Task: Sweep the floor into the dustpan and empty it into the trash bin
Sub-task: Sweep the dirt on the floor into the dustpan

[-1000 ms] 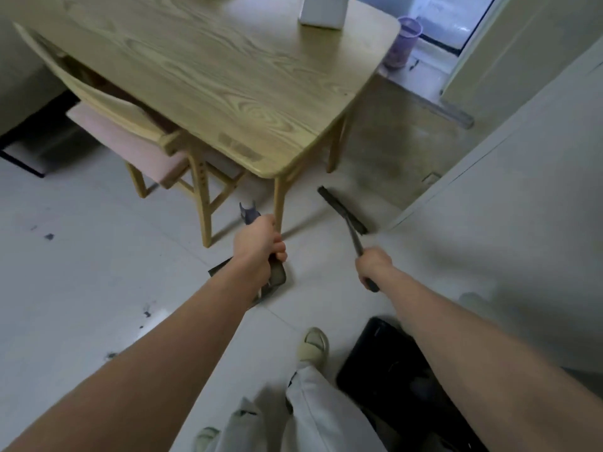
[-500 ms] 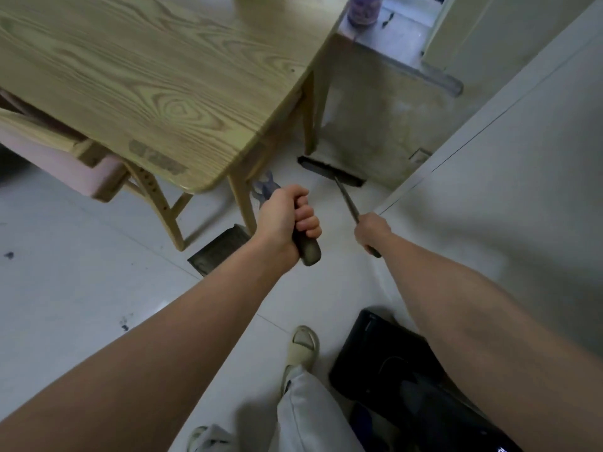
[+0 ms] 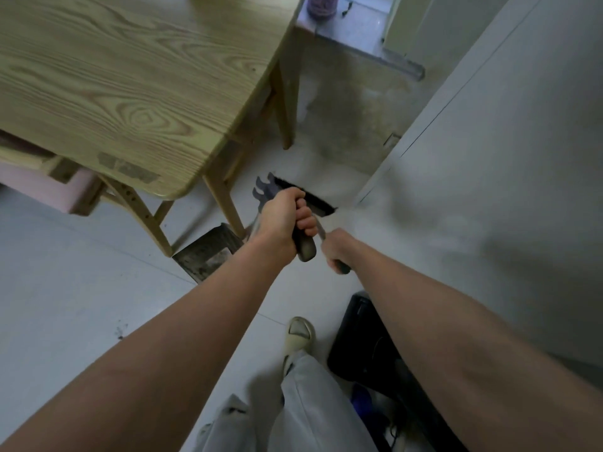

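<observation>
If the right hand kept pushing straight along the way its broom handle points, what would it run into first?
Probably the black broom head on the pale floor; the right hand points there. Beyond stands the grey wall base, though depth is unclear.

Pale wood table (image 3: 130, 93) with bold swirling grain; pink chair seat (image 3: 39, 187) – grey dustpan (image 3: 208, 252) (dirt-speckled), black broom head (image 3: 313, 200), whitish floor (image 3: 65, 282), purple bin (image 3: 323, 4).

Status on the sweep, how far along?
Partly done: the dustpan already holds grey dirt. In hand: left hand grips its handle, right hand works the broom by the table leg. Left: emptying into the bin.
</observation>
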`<state>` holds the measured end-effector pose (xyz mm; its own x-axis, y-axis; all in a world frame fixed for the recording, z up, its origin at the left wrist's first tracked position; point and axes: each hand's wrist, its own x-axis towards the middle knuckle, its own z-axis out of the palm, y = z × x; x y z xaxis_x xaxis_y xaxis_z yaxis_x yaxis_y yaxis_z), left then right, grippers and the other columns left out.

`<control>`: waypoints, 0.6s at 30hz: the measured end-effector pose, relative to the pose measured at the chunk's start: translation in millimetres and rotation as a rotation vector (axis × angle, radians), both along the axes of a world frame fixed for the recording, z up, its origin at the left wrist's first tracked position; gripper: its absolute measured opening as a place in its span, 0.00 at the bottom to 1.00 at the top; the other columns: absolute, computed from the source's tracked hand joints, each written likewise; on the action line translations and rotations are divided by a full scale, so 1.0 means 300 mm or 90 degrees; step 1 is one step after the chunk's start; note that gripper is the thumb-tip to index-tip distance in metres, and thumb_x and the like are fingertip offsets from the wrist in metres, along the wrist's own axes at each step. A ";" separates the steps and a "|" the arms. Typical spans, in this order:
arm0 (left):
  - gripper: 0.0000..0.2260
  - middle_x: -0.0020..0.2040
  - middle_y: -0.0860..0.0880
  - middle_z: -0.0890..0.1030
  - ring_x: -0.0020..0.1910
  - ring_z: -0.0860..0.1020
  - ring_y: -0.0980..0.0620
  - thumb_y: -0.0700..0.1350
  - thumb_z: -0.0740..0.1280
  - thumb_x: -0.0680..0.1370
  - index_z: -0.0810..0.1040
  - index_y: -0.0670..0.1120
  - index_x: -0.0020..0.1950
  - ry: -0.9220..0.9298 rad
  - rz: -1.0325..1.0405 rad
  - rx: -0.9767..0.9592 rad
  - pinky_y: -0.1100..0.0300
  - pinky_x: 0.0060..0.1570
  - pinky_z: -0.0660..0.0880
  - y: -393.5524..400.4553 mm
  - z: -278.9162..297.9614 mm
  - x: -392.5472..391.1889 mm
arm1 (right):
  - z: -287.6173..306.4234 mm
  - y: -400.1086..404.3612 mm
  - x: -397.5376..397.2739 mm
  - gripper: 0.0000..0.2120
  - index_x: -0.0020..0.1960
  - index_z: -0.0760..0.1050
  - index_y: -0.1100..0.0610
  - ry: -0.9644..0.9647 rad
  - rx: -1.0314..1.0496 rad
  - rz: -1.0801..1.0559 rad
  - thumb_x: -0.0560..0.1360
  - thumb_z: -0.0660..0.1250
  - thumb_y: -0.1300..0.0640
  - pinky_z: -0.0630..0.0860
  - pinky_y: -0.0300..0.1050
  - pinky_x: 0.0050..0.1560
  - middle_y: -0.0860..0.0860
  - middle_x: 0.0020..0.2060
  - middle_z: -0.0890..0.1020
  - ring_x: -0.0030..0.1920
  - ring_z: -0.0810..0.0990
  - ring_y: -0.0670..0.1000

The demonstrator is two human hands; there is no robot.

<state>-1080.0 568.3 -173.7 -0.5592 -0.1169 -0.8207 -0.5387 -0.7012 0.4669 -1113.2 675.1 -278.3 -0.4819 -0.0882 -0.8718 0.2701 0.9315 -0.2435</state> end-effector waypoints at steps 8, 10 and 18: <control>0.17 0.20 0.53 0.59 0.17 0.58 0.56 0.38 0.55 0.78 0.58 0.49 0.30 -0.042 -0.039 -0.061 0.67 0.18 0.58 -0.035 -0.001 0.070 | 0.048 0.191 0.191 0.15 0.61 0.72 0.68 -0.064 0.115 0.072 0.77 0.54 0.66 0.72 0.41 0.23 0.56 0.33 0.76 0.26 0.74 0.52; 0.16 0.20 0.53 0.60 0.18 0.58 0.56 0.37 0.56 0.78 0.59 0.48 0.31 -0.049 -0.058 -0.072 0.66 0.19 0.59 -0.031 0.000 0.112 | 0.058 0.228 0.247 0.16 0.63 0.71 0.68 -0.051 0.150 0.111 0.76 0.57 0.68 0.71 0.39 0.21 0.55 0.31 0.74 0.25 0.73 0.52; 0.15 0.21 0.50 0.65 0.20 0.66 0.54 0.39 0.59 0.81 0.65 0.45 0.34 -0.041 -0.131 -0.078 0.63 0.25 0.69 -0.066 0.018 0.336 | 0.108 0.213 0.495 0.19 0.26 0.72 0.53 -0.043 0.132 0.077 0.75 0.67 0.61 0.69 0.34 0.30 0.51 0.39 0.75 0.44 0.82 0.47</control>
